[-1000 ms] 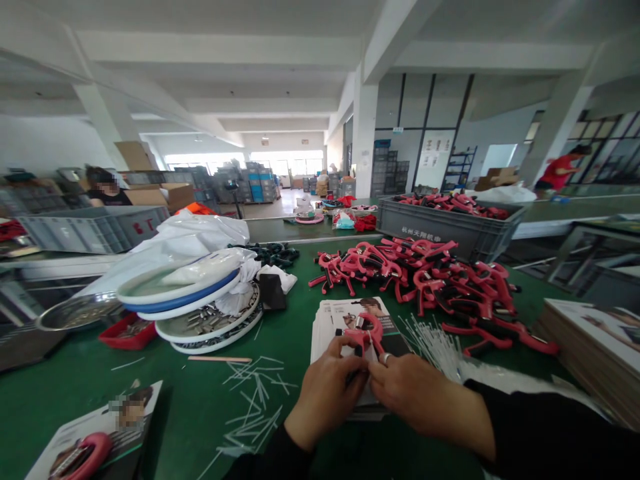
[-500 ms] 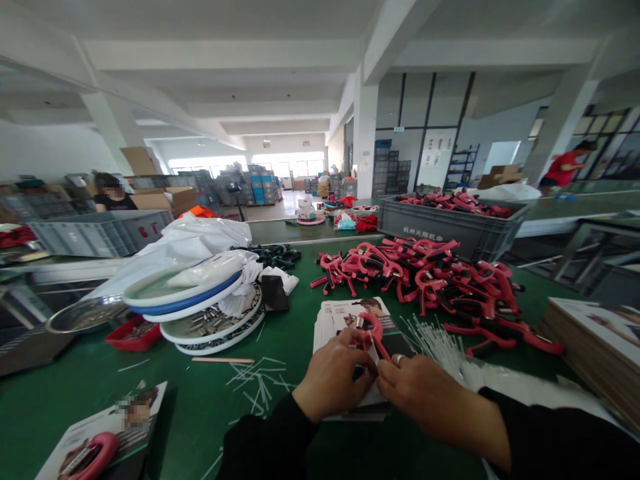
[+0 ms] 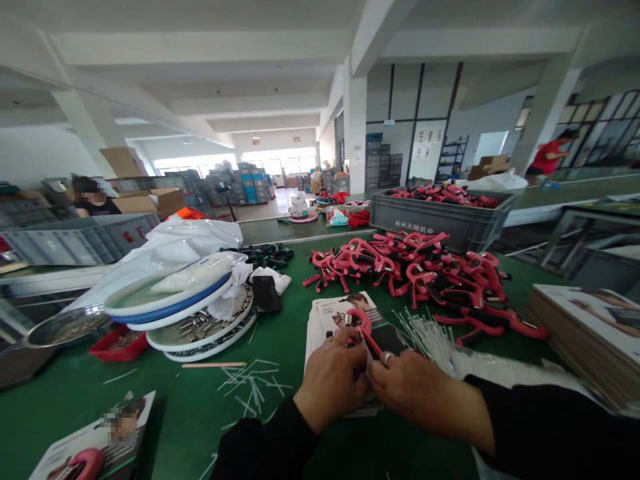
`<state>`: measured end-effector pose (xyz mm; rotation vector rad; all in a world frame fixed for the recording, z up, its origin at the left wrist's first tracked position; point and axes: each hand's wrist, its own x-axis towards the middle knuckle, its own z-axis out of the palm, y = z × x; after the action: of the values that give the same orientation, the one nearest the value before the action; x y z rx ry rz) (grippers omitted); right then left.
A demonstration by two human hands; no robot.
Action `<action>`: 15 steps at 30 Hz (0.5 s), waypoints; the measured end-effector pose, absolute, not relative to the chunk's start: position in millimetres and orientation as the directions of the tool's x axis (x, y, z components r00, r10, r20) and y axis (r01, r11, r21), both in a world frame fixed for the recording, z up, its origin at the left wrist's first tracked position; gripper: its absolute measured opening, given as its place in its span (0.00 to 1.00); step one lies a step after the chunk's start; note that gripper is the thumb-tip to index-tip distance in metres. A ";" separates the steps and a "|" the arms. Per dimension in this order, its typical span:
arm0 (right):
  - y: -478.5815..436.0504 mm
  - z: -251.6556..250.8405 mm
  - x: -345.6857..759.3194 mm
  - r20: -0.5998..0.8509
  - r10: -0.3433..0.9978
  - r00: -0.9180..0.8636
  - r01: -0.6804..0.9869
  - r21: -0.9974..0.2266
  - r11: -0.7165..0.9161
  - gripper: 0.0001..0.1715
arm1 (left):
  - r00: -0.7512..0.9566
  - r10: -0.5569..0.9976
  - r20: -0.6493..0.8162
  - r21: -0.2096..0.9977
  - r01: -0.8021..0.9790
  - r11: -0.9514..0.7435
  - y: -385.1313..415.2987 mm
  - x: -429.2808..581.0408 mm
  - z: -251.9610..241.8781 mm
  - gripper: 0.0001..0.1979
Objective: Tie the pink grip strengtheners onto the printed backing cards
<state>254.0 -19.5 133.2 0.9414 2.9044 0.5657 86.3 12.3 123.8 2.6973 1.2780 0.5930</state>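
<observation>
While I work at the green desk (image 3: 150,413), left hand (image 3: 333,380): fingers closed, holding a red hand grip trainer (image 3: 361,325).
Right hand (image 3: 420,390): fingers narrow, pinching same trainer.
Trainer place: above printed cards (image 3: 330,320), between my hands.
Nearby: white plastic strips (image 3: 425,337), pile of trainers (image 3: 410,273).

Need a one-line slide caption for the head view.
Left hand and right hand hold a red hand gripper over printed cards on a green bench, red grippers heaped behind.
</observation>
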 end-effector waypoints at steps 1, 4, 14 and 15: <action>-20.7 134.5 256.9 0.090 0.566 -0.820 0.559 0.336 0.758 0.09 | 0.554 0.772 0.312 0.252 0.735 -0.630 12.6 84.6 121.6 0.04; -24.7 133.6 277.1 0.199 0.639 -0.743 0.669 0.217 0.711 0.08 | 0.476 0.802 0.360 0.283 0.764 -0.580 14.6 75.9 113.4 0.06; -13.3 64.4 352.1 -0.002 0.998 -0.059 0.991 -0.119 0.059 0.12 | 0.215 0.842 0.496 0.444 0.771 -0.458 8.4 72.1 92.1 0.16; -12.0 60.9 349.0 -0.005 0.998 -0.064 0.991 -0.117 0.063 0.12 | 0.185 0.847 0.498 0.464 0.768 -0.441 7.9 72.3 91.8 0.17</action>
<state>349.0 -12.0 60.9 2.2002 2.3441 -0.1433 72.3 7.9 91.8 2.3324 1.5969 1.0988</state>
